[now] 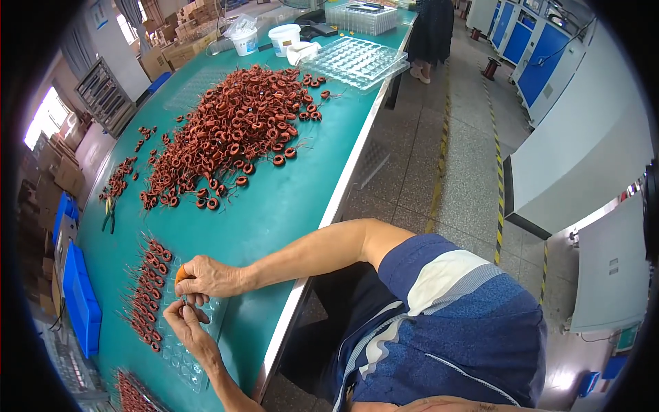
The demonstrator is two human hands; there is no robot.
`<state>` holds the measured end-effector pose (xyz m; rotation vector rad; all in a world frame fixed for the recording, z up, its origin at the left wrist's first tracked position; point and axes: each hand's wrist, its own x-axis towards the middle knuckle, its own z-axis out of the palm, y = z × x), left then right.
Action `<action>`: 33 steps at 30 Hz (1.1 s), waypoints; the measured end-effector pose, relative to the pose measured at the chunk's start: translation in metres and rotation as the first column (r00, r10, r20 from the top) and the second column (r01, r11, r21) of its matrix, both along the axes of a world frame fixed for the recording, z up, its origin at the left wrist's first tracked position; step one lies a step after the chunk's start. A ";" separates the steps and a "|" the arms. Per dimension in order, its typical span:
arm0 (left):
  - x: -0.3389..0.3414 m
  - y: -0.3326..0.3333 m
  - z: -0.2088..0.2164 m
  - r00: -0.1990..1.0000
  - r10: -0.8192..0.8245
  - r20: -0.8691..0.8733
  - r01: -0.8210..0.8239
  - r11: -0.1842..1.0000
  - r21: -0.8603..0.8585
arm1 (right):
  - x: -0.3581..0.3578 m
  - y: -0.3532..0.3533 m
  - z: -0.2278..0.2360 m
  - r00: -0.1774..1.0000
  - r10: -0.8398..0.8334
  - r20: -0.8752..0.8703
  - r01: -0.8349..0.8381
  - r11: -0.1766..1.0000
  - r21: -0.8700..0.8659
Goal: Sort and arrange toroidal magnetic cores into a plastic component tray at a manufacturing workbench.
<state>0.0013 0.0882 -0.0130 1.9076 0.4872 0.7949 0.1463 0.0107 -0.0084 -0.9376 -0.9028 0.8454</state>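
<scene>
Both my hands meet over a clear plastic tray (pixel 180 357) with moulded pockets on the green table. My right hand (pixel 209 276), with an orange finger cot (pixel 182 275) on one finger, is closed in a pinch. Just below it my left hand (pixel 189 326) is pinched too, fingertips almost touching the right ones. What they hold between them is small and mostly covered by the fingers. Beside them, rows of red-brown wire-wound ring coils (pixel 146 295) lie along the tray's left side, their thin wire leads pointing left.
A large heap of the same coils (pixel 233 123) covers the table's middle, with pliers (pixel 108 214) at its left. Stacked clear trays (pixel 357 60) and white tubs (pixel 285 40) stand farther back. Blue bins (pixel 81 299) line the left edge; more coils (pixel 134 393) lie nearest.
</scene>
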 end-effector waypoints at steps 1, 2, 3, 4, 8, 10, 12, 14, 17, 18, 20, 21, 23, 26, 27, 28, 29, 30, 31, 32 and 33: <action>0.000 -0.002 0.002 1.000 0.000 0.000 0.000 1.000 0.000 | 0.001 -0.001 0.002 1.000 0.000 0.000 0.000 1.000 0.000; 0.001 -0.006 0.007 0.999 -0.007 0.043 0.006 1.000 0.016 | 0.002 -0.002 0.005 0.997 0.037 -0.069 -0.037 0.999 0.004; 0.001 -0.008 0.010 0.996 -0.015 0.085 0.012 0.999 0.033 | 0.002 -0.004 0.007 0.988 0.074 -0.138 -0.074 0.997 0.010; 0.001 -0.008 0.010 0.996 -0.016 0.086 0.013 0.999 0.036 | 0.005 -0.001 0.006 0.971 0.121 -0.205 -0.124 0.992 0.002; 0.001 -0.001 0.002 0.997 -0.022 0.069 0.025 0.998 -0.053 | 0.013 0.003 0.000 0.975 0.142 -0.170 -0.154 0.986 -0.060; 0.002 -0.002 0.004 0.998 -0.039 0.057 0.045 0.993 -0.112 | 0.016 0.005 -0.003 0.976 -0.069 0.205 0.072 0.997 -0.007; 0.004 -0.008 0.012 0.995 -0.005 0.097 0.031 0.965 -0.262 | 0.021 0.005 -0.007 0.800 -0.355 0.484 0.255 0.931 0.261; -0.001 -0.004 0.015 0.989 -0.072 0.128 0.119 0.907 -0.405 | 0.021 0.001 -0.003 0.750 -0.341 0.567 0.168 0.927 0.336; -0.005 0.005 0.015 0.971 -0.160 0.175 0.235 0.751 -0.617 | 0.020 0.002 -0.002 0.719 -0.271 0.640 0.089 0.949 0.301; -0.006 0.006 0.016 0.966 -0.185 0.182 0.260 0.673 -0.693 | 0.020 0.003 -0.003 0.715 -0.201 0.669 0.059 0.972 0.229; -0.008 0.006 0.011 0.975 -0.183 0.126 0.221 0.746 -0.628 | 0.016 -0.001 0.001 0.803 -0.106 0.587 0.026 0.989 0.143; -0.009 0.006 0.008 0.982 -0.177 0.069 0.185 0.811 -0.555 | 0.015 -0.003 0.004 0.873 -0.018 0.487 -0.014 0.998 0.061; -0.002 -0.002 0.008 0.985 -0.163 0.052 0.169 0.888 -0.428 | 0.019 -0.005 0.004 0.888 0.027 0.458 -0.033 0.999 0.004; 0.004 -0.014 0.009 0.985 -0.163 0.058 0.173 0.949 -0.265 | 0.023 -0.010 0.003 0.920 0.077 0.384 -0.050 0.996 -0.080; 0.006 -0.016 0.009 0.981 -0.179 0.078 0.193 0.952 -0.239 | 0.025 -0.012 0.002 0.936 0.085 0.342 -0.050 0.993 -0.110; 0.006 -0.015 0.008 0.981 -0.178 0.078 0.192 0.952 -0.238 | 0.024 -0.012 0.003 0.936 0.085 0.342 -0.051 0.993 -0.109; 0.005 -0.013 0.006 0.986 -0.148 0.078 0.163 0.954 -0.251 | 0.023 -0.011 0.003 0.926 0.073 0.370 -0.042 0.995 -0.091; 0.003 -0.010 0.003 0.991 -0.114 0.076 0.130 0.955 -0.265 | 0.021 -0.010 0.002 0.916 0.064 0.396 -0.037 0.997 -0.073; -0.002 -0.005 0.001 0.993 -0.092 0.069 0.108 0.958 -0.267 | 0.015 -0.006 0.003 0.917 0.084 0.390 -0.060 0.996 -0.074; -0.009 0.001 -0.001 0.996 -0.039 0.079 0.060 0.955 -0.289 | 0.007 0.000 0.003 0.909 0.056 0.413 -0.036 0.998 -0.058; -0.019 0.005 -0.003 0.996 0.026 0.084 0.001 0.950 -0.311 | -0.002 0.008 0.002 0.901 0.039 0.432 -0.023 0.999 -0.041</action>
